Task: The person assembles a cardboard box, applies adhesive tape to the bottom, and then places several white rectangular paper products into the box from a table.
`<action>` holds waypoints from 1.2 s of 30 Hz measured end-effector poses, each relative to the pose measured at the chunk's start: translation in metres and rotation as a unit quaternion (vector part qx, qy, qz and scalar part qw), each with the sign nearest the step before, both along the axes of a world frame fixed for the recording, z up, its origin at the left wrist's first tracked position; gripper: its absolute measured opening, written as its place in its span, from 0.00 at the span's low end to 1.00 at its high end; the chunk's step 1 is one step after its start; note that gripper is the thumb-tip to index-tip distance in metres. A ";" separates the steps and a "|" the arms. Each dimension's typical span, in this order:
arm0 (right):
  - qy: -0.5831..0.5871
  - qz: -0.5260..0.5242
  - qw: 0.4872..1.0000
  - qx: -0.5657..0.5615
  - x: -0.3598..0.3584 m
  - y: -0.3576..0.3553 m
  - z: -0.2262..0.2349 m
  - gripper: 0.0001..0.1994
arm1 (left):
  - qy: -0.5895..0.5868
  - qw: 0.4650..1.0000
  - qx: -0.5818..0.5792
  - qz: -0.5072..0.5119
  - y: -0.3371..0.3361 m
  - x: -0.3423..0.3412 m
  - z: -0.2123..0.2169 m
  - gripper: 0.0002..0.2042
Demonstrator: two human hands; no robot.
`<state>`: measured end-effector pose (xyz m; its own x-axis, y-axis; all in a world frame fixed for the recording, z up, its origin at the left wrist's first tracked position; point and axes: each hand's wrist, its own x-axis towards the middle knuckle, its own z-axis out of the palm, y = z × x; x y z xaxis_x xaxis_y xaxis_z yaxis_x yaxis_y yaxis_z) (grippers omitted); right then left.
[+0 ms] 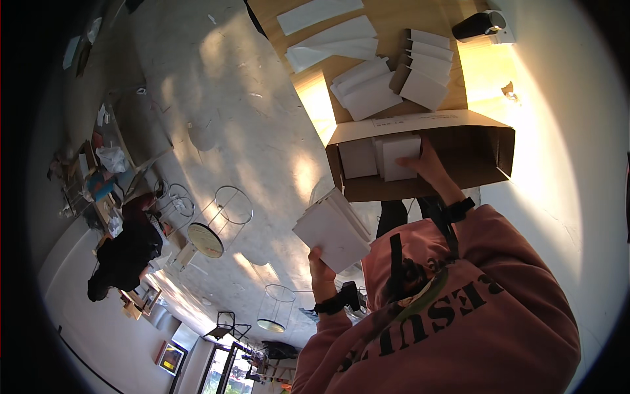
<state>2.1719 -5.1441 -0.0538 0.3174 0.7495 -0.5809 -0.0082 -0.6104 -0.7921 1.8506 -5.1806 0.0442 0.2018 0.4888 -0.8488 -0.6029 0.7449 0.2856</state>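
Note:
My left hand (320,266) is closed around the lower edge of a stack of thin white boxes (335,230), held tilted over the floor beside the carton. Inside an open cardboard carton (420,190) on the table, my right hand (426,165) grips more white boxes (401,156), its thumb across their front face. The fingers behind them are hidden. Another white box (359,159) stands at the carton's left end. The carton's right part is in shadow, and one long flap (420,121) is folded out toward the far side.
Beyond the carton, several white boxes (367,88) lie fanned on the wooden table (453,98), with flat white sheets (331,43) farther left. A black cylindrical object (479,26) is at the far right. Wire-framed stools (207,240) and a person in dark clothes (134,246) are on the left.

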 end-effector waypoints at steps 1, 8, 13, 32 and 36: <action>0.000 -0.002 1.000 0.000 0.001 -0.001 0.000 0.39 | 0.000 1.000 0.000 -0.002 0.001 0.001 0.000 0.39; 0.015 0.033 0.999 -0.023 0.005 0.000 0.006 0.41 | -0.002 1.000 0.006 -0.008 0.004 0.006 -0.002 0.40; 0.043 0.013 0.999 -0.017 0.008 0.000 -0.006 0.41 | 0.007 1.000 0.008 -0.013 0.008 0.011 0.002 0.41; 0.031 0.164 0.985 -0.029 -0.080 0.045 0.040 0.19 | 0.028 0.994 0.107 -0.006 0.000 -0.002 0.004 0.42; 0.381 0.197 0.903 0.001 -0.078 0.039 0.090 0.36 | 0.090 0.957 0.215 -0.174 0.016 -0.003 0.035 0.48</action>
<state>2.0934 -5.1048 0.0363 -0.4663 0.7187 -0.5158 -0.3345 -0.6830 -0.6493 1.8473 -5.1646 0.0789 0.2848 0.7304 -0.6208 -0.2529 0.6819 0.6863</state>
